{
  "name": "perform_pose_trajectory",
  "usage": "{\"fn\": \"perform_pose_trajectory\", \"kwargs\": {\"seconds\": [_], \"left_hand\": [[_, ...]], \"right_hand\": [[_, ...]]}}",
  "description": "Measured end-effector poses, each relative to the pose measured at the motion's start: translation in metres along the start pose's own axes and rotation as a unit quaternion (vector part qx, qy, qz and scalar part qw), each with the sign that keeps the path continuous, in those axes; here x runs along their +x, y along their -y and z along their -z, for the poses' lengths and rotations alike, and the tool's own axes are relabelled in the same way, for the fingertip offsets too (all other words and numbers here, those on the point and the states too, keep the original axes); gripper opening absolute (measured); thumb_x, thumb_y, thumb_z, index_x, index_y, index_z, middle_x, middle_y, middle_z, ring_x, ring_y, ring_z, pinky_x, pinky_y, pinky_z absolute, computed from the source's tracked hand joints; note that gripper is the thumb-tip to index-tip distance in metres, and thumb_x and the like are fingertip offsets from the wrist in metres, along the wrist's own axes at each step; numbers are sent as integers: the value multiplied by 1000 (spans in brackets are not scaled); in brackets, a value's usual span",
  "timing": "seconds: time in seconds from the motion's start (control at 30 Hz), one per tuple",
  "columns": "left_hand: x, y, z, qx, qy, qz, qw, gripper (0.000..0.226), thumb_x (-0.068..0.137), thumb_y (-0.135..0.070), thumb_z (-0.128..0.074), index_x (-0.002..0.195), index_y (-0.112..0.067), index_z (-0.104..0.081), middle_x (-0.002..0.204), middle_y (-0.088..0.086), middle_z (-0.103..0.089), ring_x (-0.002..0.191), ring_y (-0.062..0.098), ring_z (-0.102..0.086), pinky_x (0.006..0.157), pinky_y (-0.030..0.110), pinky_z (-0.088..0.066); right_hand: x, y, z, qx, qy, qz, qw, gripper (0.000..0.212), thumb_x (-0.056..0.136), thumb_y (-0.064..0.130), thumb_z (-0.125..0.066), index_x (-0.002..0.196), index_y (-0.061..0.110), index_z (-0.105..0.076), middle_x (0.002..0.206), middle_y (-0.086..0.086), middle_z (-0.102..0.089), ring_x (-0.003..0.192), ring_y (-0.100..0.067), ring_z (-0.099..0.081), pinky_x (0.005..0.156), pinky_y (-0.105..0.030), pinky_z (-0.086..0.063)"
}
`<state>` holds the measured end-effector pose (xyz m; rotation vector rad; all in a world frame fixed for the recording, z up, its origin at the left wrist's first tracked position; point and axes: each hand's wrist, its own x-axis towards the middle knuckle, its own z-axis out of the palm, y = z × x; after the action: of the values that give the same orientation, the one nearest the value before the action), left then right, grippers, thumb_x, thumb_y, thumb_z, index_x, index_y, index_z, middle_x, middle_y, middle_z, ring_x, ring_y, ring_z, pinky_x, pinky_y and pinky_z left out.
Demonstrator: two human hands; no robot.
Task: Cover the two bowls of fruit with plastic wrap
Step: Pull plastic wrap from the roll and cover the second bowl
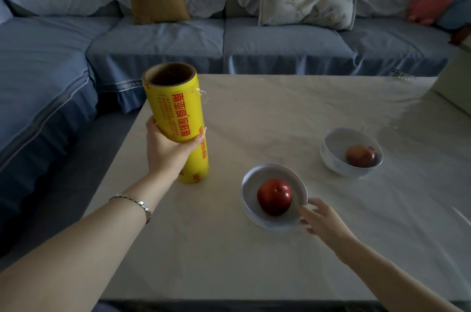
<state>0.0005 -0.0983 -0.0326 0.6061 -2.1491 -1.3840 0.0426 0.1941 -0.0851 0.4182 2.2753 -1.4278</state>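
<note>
- Our left hand (168,151) grasps the yellow plastic wrap roll (175,113), fingers curled round its middle; the roll stands nearly upright at the table's (254,113) left side.
- Our right hand (323,222) is loose, fingers spread, tips touching the near bowl's (248,199) rim.
- Red apple (274,197) inside.
- Far bowl (336,143), uncovered, holds another fruit (360,156).

Dim bluish light, warped edges.
</note>
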Motion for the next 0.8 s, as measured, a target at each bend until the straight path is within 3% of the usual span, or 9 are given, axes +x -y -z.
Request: {"fn": "perform_pose_trajectory", "kwargs": {"seconds": [0.07, 0.13, 0.23, 0.3, 0.33, 0.4, 0.53, 0.7, 0.8], "left_hand": [[-5, -7, 1, -6, 11, 7, 1000, 89, 55, -25, -89, 127, -20, -38, 119, -1, -57, 99, 13, -54, 85, 28, -41], [-15, -17, 5, -27, 37, 19, 999, 88, 52, -28, -90, 125, -22, -42, 113, -5, -60, 97, 14, -58, 86, 34, -47], [-35, -41, 13, -71, 78, 44, 993, 76, 53, -28, -88, 118, -21, -50, 99, -9, -65, 88, 10, -64, 80, 34, -54], [-50, -62, 18, -109, 143, 56, 982, 72, 52, -34, -85, 115, -21, -53, 97, -7, -68, 83, 8, -67, 68, 25, -55], [-58, -72, 20, -122, 178, 55, 975, 72, 48, -40, -82, 113, -22, -56, 96, -5, -70, 81, 8, -69, 63, 21, -55], [-72, -85, 23, -146, 239, 55, 958, 72, 41, -51, -75, 108, -27, -60, 95, -4, -73, 81, 8, -71, 61, 20, -56], [-95, -91, 22, -155, 348, 102, 919, 82, 40, -53, -75, 115, -29, -54, 96, -5, -73, 82, 11, -72, 60, 22, -56], [-107, -86, 19, -174, 484, 162, 842, 88, 40, -59, -82, 120, -40, -50, 107, -6, -71, 97, 16, -69, 70, 27, -58], [-115, -85, 13, -208, 516, 184, 810, 92, 38, -65, -81, 122, -43, -48, 111, -1, -69, 100, 24, -68, 70, 33, -58]], "right_hand": [[-4, 7, 5, -56, -67, 62, 994, 46, 85, 28, -62, 126, 15, -48, 117, -8, -58, 98, -18, -57, 81, -30, -45], [-15, 23, 9, -60, -89, 160, 981, 30, 83, 27, -65, 111, 25, -56, 117, -1, -57, 102, -14, -54, 84, -26, -41], [-34, 61, 3, -52, -55, 284, 956, 23, 83, 15, -63, 84, 37, -58, 100, 8, -60, 98, -14, -59, 83, -24, -43], [-46, 91, -5, -23, -27, 322, 946, 19, 85, 20, -62, 89, 38, -59, 103, 5, -64, 99, -12, -61, 86, -23, -47], [-51, 105, -10, 7, 8, 322, 947, 16, 85, 28, -61, 99, 35, -59, 109, 3, -64, 100, -9, -61, 84, -19, -48], [-61, 124, -15, 88, 99, 306, 943, 53, 74, 49, -58, 122, 29, -50, 115, 3, -62, 102, -7, -62, 79, -15, -52], [-73, 125, -17, 189, 99, 234, 949, 88, 50, 65, -63, 128, 30, -44, 109, -2, -67, 90, -16, -70, 77, -35, -59], [-78, 90, -4, 264, 85, 153, 949, 73, 55, 54, -62, 119, 22, -51, 96, -3, -72, 76, -16, -72, 61, -29, -59], [-80, 78, 5, 266, 102, 133, 949, 75, 55, 58, -60, 118, 18, -52, 96, -2, -72, 77, -17, -72, 64, -30, -58]]}}
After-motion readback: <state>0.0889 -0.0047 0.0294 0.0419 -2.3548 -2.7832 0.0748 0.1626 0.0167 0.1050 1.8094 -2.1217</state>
